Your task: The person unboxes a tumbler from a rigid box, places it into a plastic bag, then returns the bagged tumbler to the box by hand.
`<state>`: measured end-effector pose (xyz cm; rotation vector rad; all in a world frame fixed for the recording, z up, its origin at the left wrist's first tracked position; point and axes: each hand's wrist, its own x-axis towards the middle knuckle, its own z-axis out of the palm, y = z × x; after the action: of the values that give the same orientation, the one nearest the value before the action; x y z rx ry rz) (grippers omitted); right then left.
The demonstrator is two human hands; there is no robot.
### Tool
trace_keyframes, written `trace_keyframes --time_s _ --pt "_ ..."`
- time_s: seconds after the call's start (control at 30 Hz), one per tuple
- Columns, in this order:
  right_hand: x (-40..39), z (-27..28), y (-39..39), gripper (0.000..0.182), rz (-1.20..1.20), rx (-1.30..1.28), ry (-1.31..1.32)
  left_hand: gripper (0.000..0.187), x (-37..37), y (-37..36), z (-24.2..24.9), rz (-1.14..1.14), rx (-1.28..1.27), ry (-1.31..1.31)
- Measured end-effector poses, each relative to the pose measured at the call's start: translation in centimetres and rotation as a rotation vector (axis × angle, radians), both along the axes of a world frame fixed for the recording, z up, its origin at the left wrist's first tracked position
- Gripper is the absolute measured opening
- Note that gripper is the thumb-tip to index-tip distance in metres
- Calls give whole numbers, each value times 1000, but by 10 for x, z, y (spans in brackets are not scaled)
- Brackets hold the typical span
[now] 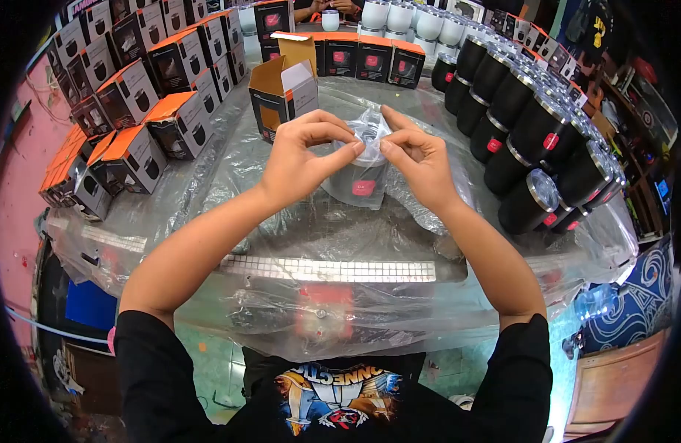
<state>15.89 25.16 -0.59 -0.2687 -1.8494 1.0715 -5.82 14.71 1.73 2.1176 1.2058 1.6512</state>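
Note:
A dark tumbler with a pink label (363,187) stands inside a clear plastic bag (370,133) on the plastic-covered table (303,244). My left hand (307,151) pinches the top of the bag from the left, thumb and forefinger together. From the right, my right hand (418,159) pinches the bag's other side near the top. Both hands are at the height of the tumbler's lid, which shows partly through the plastic. Just behind my left hand, an open box (278,96) with raised flaps stands upright.
Stacked orange and black boxes (134,96) fill the left side. Rows of black tumblers (510,118) stand at the right. White tumblers (429,23) and a row of boxes (374,57) are at the back, where another person's hands (333,7) show. Crumpled plastic lies around the bagged tumbler.

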Motion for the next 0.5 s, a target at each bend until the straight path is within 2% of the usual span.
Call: trace_keyframes --time_s 0.03,0.13,0.37,0.43,0.5 --pt "0 1 1 19 91 -117 10 13 2 3 1 -48 -81 -139" --pt "-1 4 -5 15 141 -160 15 13 2 8 4 -58 -182 -181" --pt "-7 15 -20 21 107 -84 16 12 6 9 7 74 -203 -128" --pt "-7 17 -20 26 -68 341 -99 13 5 11 5 108 -164 -118" --pt "-10 19 -25 27 -100 370 -108 12 4 11 0 114 -183 -122"
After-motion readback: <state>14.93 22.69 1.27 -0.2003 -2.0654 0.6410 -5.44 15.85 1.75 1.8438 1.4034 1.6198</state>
